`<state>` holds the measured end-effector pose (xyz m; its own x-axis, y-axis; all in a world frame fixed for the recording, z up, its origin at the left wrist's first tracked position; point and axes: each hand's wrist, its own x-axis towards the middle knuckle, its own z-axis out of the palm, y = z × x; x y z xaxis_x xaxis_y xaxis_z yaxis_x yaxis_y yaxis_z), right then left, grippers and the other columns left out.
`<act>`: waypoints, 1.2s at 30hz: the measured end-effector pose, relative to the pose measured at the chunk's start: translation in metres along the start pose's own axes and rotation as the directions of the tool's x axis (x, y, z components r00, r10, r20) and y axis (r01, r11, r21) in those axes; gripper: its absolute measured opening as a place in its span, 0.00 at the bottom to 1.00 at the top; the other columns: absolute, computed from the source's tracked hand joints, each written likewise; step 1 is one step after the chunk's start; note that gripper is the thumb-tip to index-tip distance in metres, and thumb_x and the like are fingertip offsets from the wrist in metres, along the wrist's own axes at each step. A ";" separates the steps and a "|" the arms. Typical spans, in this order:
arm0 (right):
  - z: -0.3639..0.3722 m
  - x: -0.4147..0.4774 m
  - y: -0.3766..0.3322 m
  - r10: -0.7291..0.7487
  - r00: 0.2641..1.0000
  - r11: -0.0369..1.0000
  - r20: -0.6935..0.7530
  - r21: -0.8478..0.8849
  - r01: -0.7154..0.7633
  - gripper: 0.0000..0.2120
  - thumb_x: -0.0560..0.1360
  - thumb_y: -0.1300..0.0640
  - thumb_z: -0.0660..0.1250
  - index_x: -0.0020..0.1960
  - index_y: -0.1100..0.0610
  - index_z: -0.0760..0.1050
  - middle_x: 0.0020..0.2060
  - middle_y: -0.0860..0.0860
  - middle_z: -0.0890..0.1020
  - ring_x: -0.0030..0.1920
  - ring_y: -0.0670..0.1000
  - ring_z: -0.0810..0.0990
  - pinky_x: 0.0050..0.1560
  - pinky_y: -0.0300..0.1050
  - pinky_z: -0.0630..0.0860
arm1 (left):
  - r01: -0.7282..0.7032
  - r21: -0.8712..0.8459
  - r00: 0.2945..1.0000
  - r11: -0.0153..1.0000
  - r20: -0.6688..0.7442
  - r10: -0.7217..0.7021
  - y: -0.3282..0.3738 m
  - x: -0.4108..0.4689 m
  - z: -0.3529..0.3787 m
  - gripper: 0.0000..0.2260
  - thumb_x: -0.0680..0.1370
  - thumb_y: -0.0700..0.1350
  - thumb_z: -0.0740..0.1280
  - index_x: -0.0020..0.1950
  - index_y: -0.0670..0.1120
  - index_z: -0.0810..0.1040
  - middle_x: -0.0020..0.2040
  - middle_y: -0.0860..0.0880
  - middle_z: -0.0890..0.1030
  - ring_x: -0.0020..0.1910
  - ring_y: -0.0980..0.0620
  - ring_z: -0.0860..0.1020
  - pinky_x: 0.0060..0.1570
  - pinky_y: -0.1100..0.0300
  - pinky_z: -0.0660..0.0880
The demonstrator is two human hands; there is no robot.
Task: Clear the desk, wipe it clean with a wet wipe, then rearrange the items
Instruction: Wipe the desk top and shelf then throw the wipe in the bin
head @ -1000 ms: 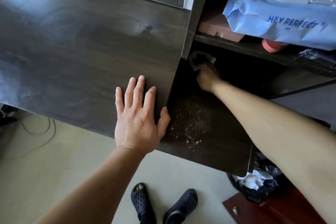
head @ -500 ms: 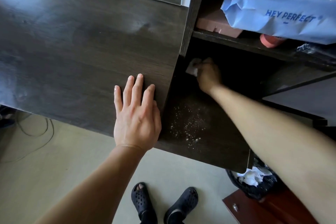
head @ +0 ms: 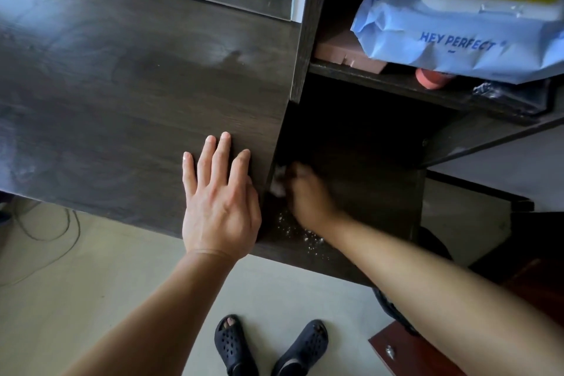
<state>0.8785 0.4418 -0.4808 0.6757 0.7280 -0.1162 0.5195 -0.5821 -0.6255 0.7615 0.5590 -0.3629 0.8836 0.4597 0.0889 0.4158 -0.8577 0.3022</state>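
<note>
wipe (head: 279, 185) slid toward crumbs (head: 306, 239) | right fingers (head: 300, 172) grip it | left fingers (head: 224, 151) flat on desk (head: 122, 85)

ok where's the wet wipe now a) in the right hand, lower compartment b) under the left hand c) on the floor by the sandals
a: the right hand grips the white wet wipe inside the lower compartment; the left hand lies flat on the desk top.

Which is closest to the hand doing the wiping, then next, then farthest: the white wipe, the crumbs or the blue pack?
1. White wipe: held in the right hand, at its left edge.
2. Crumbs: just below it, beside the wrist.
3. Blue pack: far off, up at the top right.
</note>
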 end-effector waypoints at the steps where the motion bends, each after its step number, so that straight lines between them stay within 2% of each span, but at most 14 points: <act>1: 0.007 -0.023 -0.002 -0.087 0.993 0.996 0.084 -0.024 0.089 0.10 0.76 0.62 0.63 0.54 0.57 0.79 0.51 0.56 0.78 0.52 0.51 0.74 0.55 0.46 0.70 | -0.008 -0.002 1.000 1.000 0.009 0.008 0.000 0.000 -0.001 0.21 0.76 0.46 0.53 0.65 0.40 0.72 0.71 0.37 0.67 0.73 0.37 0.61 0.71 0.36 0.53; 4: -0.020 -0.016 0.019 -0.207 0.975 0.962 0.083 -0.161 0.219 0.07 0.75 0.62 0.64 0.48 0.56 0.80 0.44 0.52 0.79 0.46 0.46 0.75 0.49 0.42 0.70 | 0.000 -0.003 1.000 1.000 0.013 0.000 0.002 0.001 -0.001 0.21 0.76 0.46 0.53 0.65 0.40 0.72 0.72 0.37 0.67 0.73 0.37 0.61 0.71 0.36 0.53; 6: -0.052 0.026 0.046 -0.050 0.990 0.977 -0.132 -0.210 0.021 0.05 0.74 0.60 0.65 0.41 0.53 0.78 0.38 0.50 0.78 0.40 0.45 0.76 0.44 0.44 0.68 | 0.004 0.003 1.000 1.000 0.007 -0.004 0.001 0.000 -0.001 0.20 0.77 0.45 0.54 0.65 0.40 0.72 0.72 0.37 0.67 0.73 0.37 0.61 0.72 0.37 0.53; 9: -0.070 0.051 0.065 0.285 0.940 0.943 -0.190 -0.121 -0.310 0.08 0.75 0.62 0.63 0.51 0.57 0.80 0.46 0.54 0.79 0.52 0.56 0.77 0.47 0.39 0.69 | -0.004 0.011 1.000 1.000 -0.008 0.004 0.001 0.001 0.000 0.19 0.77 0.45 0.54 0.65 0.40 0.72 0.71 0.38 0.67 0.73 0.37 0.61 0.72 0.37 0.53; 11: -0.060 0.015 0.056 0.231 0.966 0.968 -0.113 -0.070 -0.239 0.08 0.77 0.62 0.63 0.53 0.59 0.79 0.44 0.52 0.78 0.53 0.57 0.77 0.43 0.32 0.66 | -0.007 0.002 1.000 1.000 -0.016 0.007 0.002 0.001 0.000 0.19 0.77 0.45 0.54 0.65 0.40 0.73 0.71 0.37 0.67 0.73 0.37 0.61 0.71 0.37 0.53; 13: -0.040 -0.043 0.042 0.016 0.999 0.995 0.029 -0.097 -0.013 0.13 0.76 0.66 0.63 0.59 0.60 0.79 0.48 0.54 0.77 0.53 0.55 0.76 0.50 0.37 0.69 | 0.000 -0.003 1.000 1.000 -0.013 0.000 0.002 0.001 0.000 0.20 0.77 0.45 0.54 0.65 0.40 0.72 0.71 0.37 0.67 0.73 0.37 0.61 0.71 0.37 0.53; 16: -0.053 -0.075 0.058 -0.064 0.980 0.989 0.186 -0.121 0.088 0.14 0.76 0.66 0.63 0.60 0.57 0.79 0.49 0.52 0.76 0.52 0.51 0.75 0.56 0.44 0.73 | -0.008 0.002 1.000 1.000 -0.006 0.008 0.001 -0.001 0.000 0.19 0.77 0.45 0.54 0.66 0.40 0.72 0.72 0.37 0.67 0.73 0.37 0.60 0.71 0.36 0.53; 19: -0.083 -0.038 0.095 0.085 0.996 0.975 -0.038 -0.204 -0.091 0.09 0.75 0.63 0.65 0.53 0.57 0.81 0.46 0.57 0.77 0.49 0.56 0.76 0.52 0.53 0.71 | -0.011 -0.002 1.000 1.000 -0.014 0.011 0.001 0.000 0.001 0.19 0.77 0.45 0.54 0.65 0.40 0.72 0.72 0.37 0.67 0.73 0.37 0.60 0.72 0.37 0.52; 22: -0.077 -0.032 0.084 0.296 0.928 0.923 -0.228 -0.183 -0.339 0.16 0.75 0.68 0.62 0.59 0.58 0.78 0.52 0.59 0.76 0.53 0.58 0.75 0.52 0.44 0.69 | -0.011 -0.001 1.000 1.000 -0.023 0.011 0.000 0.000 0.001 0.19 0.77 0.44 0.55 0.66 0.40 0.72 0.72 0.37 0.66 0.73 0.37 0.60 0.72 0.38 0.52; 26: -0.025 -0.132 0.037 0.133 0.991 0.986 -0.025 -0.101 -0.135 0.17 0.73 0.68 0.64 0.53 0.49 0.80 0.46 0.52 0.77 0.46 0.54 0.75 0.46 0.42 0.72 | -0.010 -0.007 1.000 1.000 -0.027 0.009 0.001 0.000 0.000 0.19 0.77 0.44 0.54 0.66 0.40 0.72 0.71 0.37 0.67 0.73 0.37 0.60 0.72 0.37 0.52; 28: -0.027 -0.167 0.040 0.129 0.991 0.983 0.024 -0.134 -0.124 0.08 0.75 0.57 0.67 0.45 0.43 0.77 0.43 0.46 0.76 0.44 0.48 0.76 0.43 0.35 0.70 | -0.013 -0.008 0.999 1.000 -0.035 0.012 0.001 -0.001 0.001 0.19 0.77 0.44 0.54 0.65 0.40 0.72 0.71 0.37 0.67 0.73 0.37 0.61 0.72 0.37 0.52; 30: -0.048 -0.161 0.065 0.168 0.985 0.952 -0.035 -0.253 -0.172 0.04 0.75 0.47 0.65 0.45 0.47 0.76 0.44 0.46 0.77 0.43 0.44 0.76 0.40 0.33 0.69 | -0.014 -0.015 0.999 1.000 -0.041 0.013 0.000 -0.001 0.002 0.19 0.77 0.44 0.54 0.65 0.40 0.72 0.71 0.38 0.67 0.73 0.37 0.61 0.72 0.37 0.52; 34: -0.081 -0.098 0.108 0.352 0.867 0.881 -0.354 -0.188 -0.435 0.13 0.76 0.62 0.61 0.59 0.58 0.73 0.58 0.57 0.72 0.53 0.55 0.74 0.47 0.41 0.66 | -0.015 -0.016 0.998 1.000 -0.054 0.015 0.000 -0.002 0.003 0.19 0.77 0.44 0.55 0.65 0.40 0.72 0.71 0.38 0.67 0.73 0.37 0.61 0.72 0.38 0.52; 36: -0.065 -0.085 0.087 0.346 0.878 0.868 -0.332 -0.243 -0.434 0.05 0.79 0.55 0.60 0.53 0.51 0.73 0.51 0.55 0.76 0.51 0.57 0.76 0.46 0.46 0.68 | -0.018 -0.012 0.998 1.000 -0.058 0.017 0.000 -0.002 0.004 0.18 0.77 0.44 0.55 0.65 0.40 0.72 0.71 0.38 0.67 0.73 0.37 0.61 0.72 0.38 0.52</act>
<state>0.9006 0.3055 -0.4750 0.9463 0.3172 -0.0625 0.2845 -0.9088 -0.3052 0.7603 0.5572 -0.3666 0.8766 0.4577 0.1490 0.3974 -0.8628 0.3124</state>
